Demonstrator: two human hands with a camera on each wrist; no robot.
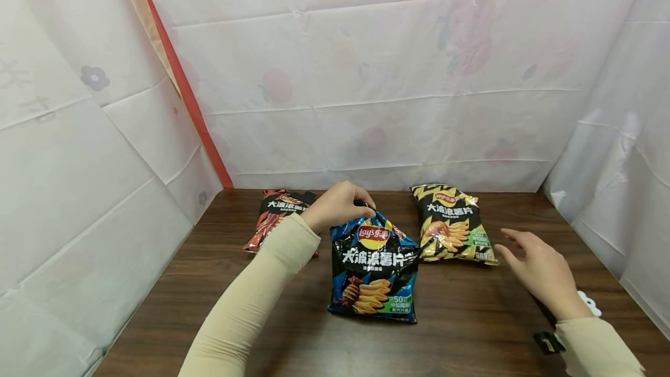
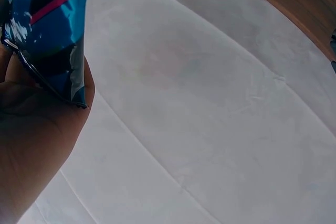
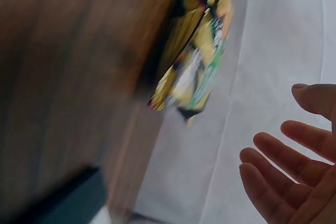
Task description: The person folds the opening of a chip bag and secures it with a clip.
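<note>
A blue and black bag of potato chips [image 1: 374,266] hangs upright at the middle of the table, its printed front toward me. My left hand [image 1: 340,205] pinches its top edge; in the left wrist view the blue foil [image 2: 50,35] lies against the palm and fingers. To the right, my right hand [image 1: 541,272] is held over the table with fingers spread and nothing in them. Nearest to it is a yellow and black chip bag [image 1: 452,226], which lies flat. A red and black chip bag [image 1: 280,208] lies at the left, partly hidden behind my left forearm.
The brown wooden table [image 1: 293,336] is bounded by white printed sheets [image 1: 366,74] at the back and sides. A red strip [image 1: 183,74] runs down the back left corner. Under my right wrist lie a small black item [image 1: 548,343] and a white flower-shaped piece [image 1: 590,303].
</note>
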